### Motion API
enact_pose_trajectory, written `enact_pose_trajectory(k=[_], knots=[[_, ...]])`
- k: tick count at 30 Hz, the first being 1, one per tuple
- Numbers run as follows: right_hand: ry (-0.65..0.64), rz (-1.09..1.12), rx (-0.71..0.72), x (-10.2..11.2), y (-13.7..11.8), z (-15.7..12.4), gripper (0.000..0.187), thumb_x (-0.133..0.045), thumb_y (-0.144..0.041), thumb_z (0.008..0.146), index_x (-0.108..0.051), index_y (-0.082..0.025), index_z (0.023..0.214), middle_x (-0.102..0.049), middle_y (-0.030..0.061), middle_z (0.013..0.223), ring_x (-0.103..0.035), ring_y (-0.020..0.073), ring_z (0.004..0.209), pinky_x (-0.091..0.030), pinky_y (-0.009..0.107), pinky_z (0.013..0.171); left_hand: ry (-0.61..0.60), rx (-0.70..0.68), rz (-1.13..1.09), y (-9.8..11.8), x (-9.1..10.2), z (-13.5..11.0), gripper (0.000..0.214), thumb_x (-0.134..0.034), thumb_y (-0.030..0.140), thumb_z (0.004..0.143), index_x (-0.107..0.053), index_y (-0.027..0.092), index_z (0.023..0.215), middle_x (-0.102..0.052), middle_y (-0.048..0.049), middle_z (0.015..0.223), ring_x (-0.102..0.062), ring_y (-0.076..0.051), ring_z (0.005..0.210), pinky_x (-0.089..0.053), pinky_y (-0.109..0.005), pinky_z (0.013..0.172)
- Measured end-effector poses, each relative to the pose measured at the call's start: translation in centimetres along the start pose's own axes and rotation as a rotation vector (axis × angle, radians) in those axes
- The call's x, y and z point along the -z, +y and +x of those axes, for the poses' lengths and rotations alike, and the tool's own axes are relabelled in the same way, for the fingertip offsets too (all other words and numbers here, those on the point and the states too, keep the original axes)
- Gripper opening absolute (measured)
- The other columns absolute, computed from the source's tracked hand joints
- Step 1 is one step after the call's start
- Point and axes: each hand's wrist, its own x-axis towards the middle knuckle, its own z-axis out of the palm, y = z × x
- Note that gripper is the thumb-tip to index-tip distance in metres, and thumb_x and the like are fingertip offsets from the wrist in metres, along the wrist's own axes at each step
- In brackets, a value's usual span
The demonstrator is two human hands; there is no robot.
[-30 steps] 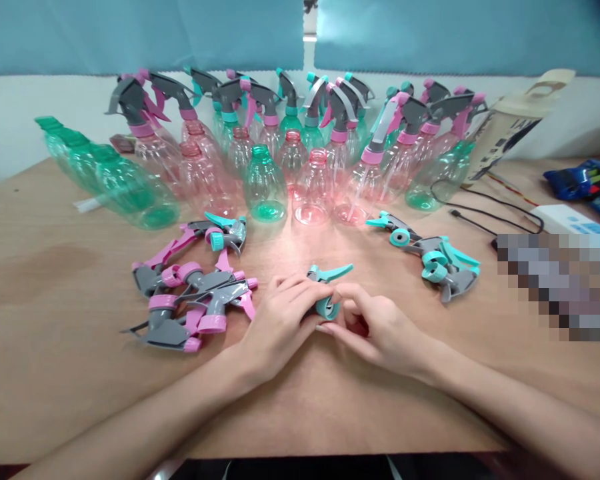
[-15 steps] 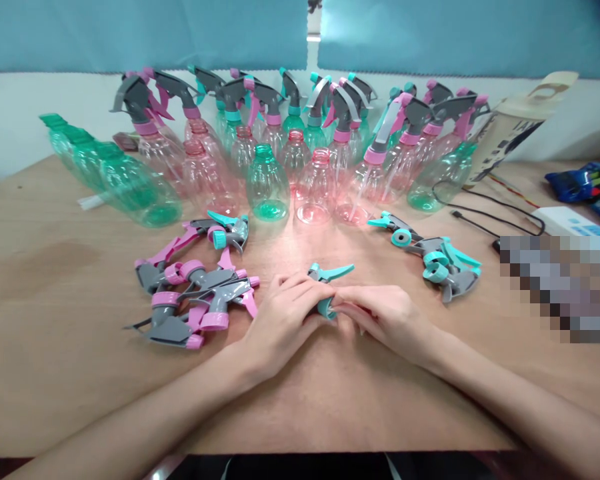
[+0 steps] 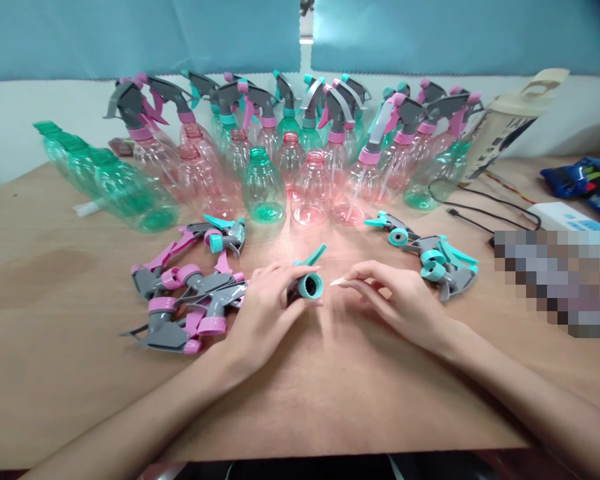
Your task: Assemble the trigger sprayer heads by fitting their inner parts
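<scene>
My left hand is closed around a grey and turquoise spray trigger head. The turquoise collar faces right and towards me, its dark inside showing, and the turquoise lever points up. A short gap to the right, my right hand pinches a thin whitish tube. Only the tip shows, pointing at the collar; the fingers hide the rest. Pink and grey trigger heads lie in a pile just left of my left hand. More turquoise trigger heads rest to the right of my right hand.
Pink and green spray bottles stand along the back, several with trigger heads fitted. Open bottles include a green one and a pink one. Green bottles line the left. A tumbler, black cable and blue packet are at right.
My hands have moved apart. The trigger head has turned so its collar opening shows, and the tube tip in my right hand is now visible. The view has shifted slightly.
</scene>
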Motion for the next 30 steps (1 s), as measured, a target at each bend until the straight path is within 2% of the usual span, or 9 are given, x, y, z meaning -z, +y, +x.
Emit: enact_pose_trajectory(k=[5,11,13,16,17,19,22,25,30], knots=[[-0.062,0.143,-0.163,-0.4,0.0,0.3,0.011,-0.057,-0.025,0.087,-0.064,-0.018,0.087,-0.07,0.0023,0.079,-0.066,0.0134,0.066,-0.052,0.022,0.057,-0.016,-0.023,-0.003,0.1,-0.3,-0.3,0.027,-0.067,0.017,0.08,-0.06,0.024,0.105,-0.065,0.0018,0.089,-0.058,-0.018,0.083,-0.037,-0.031,0.075],[-0.045,0.206,-0.198,-1.2,0.7,0.0,0.014,-0.064,-0.031,0.082,-0.06,-0.018,0.077,-0.067,0.0016,0.075,-0.062,0.0146,0.067,-0.051,0.025,0.058,-0.018,-0.048,0.018,0.0,-0.3,-0.3,0.027,-0.066,0.011,0.08,-0.06,0.022,0.104,-0.065,0.001,0.089,-0.057,-0.018,0.082,-0.037,-0.03,0.075],[-0.038,0.316,-0.224,-1.4,0.9,-0.1,0.016,-0.064,-0.032,0.082,-0.059,-0.018,0.088,-0.066,0.0013,0.076,-0.063,0.0145,0.067,-0.052,0.026,0.06,-0.015,-0.051,0.022,0.1,-0.3,-0.3,0.026,-0.065,0.011,0.08,-0.06,0.022,0.103,-0.065,0.0008,0.089,-0.057,-0.018,0.083,-0.037,-0.03,0.075],[-0.059,0.442,-0.271,-1.4,0.7,0.0,0.029,-0.06,-0.034,0.086,-0.058,-0.019,0.111,-0.067,0.0012,0.077,-0.063,0.0143,0.068,-0.052,0.027,0.061,-0.021,-0.044,0.019,0.1,-0.4,-0.4,0.027,-0.065,0.012,0.08,-0.06,0.022,0.104,-0.065,0.0009,0.088,-0.057,-0.018,0.082,-0.037,-0.03,0.074],[-0.071,0.447,-0.279,-1.4,0.6,0.0,0.028,-0.059,-0.034,0.086,-0.061,-0.019,0.11,-0.067,0.0015,0.079,-0.063,0.0143,0.069,-0.051,0.026,0.061,-0.024,-0.041,0.016,0.2,-0.4,-0.4,0.026,-0.065,0.012,0.081,-0.061,0.022,0.104,-0.065,0.001,0.088,-0.057,-0.018,0.082,-0.038,-0.03,0.075],[-0.093,0.47,-0.293,-1.3,0.3,0.1,0.02,-0.058,-0.034,0.087,-0.066,-0.019,0.095,-0.067,0.0023,0.081,-0.063,0.0147,0.073,-0.051,0.027,0.065,-0.037,-0.033,0.001,0.3,-0.4,-0.5,0.025,-0.066,0.013,0.081,-0.061,0.023,0.104,-0.065,0.0013,0.089,-0.056,-0.018,0.083,-0.038,-0.03,0.076],[-0.129,0.64,-0.353,-1.1,0.1,0.3,0.02,-0.056,-0.036,0.088,-0.062,-0.017,0.088,-0.067,0.003,0.082,-0.065,0.0159,0.078,-0.053,0.029,0.072,-0.057,-0.026,-0.035,0.5,-0.4,-0.6,0.027,-0.066,0.013,0.081,-0.06,0.025,0.106,-0.064,0.0027,0.088,-0.056,-0.017,0.083,-0.038,-0.029,0.075],[-0.162,0.74,-0.368,-1.1,0.0,0.5,0.019,-0.053,-0.035,0.09,-0.057,-0.017,0.089,-0.064,0.001,0.077,-0.063,0.012,0.066,-0.053,0.027,0.066,-0.077,-0.035,-0.073,0.6,-0.4,-0.8,0.03,-0.065,0.011,0.081,-0.059,0.026,0.107,-0.064,0.0034,0.089,-0.056,-0.016,0.083,-0.038,-0.028,0.075],[-0.1,0.872,-0.444,-1.1,-0.3,0.8,0.02,-0.056,-0.038,0.088,-0.051,-0.018,0.085,-0.048,-0.0085,0.061,-0.042,0.0034,0.04,-0.054,0.023,0.05,-0.085,-0.043,-0.113,0.6,-0.7,-0.9,0.028,-0.064,0.011,0.082,-0.059,0.025,0.106,-0.065,0.0028,0.092,-0.056,-0.017,0.085,-0.038,-0.029,0.075]])
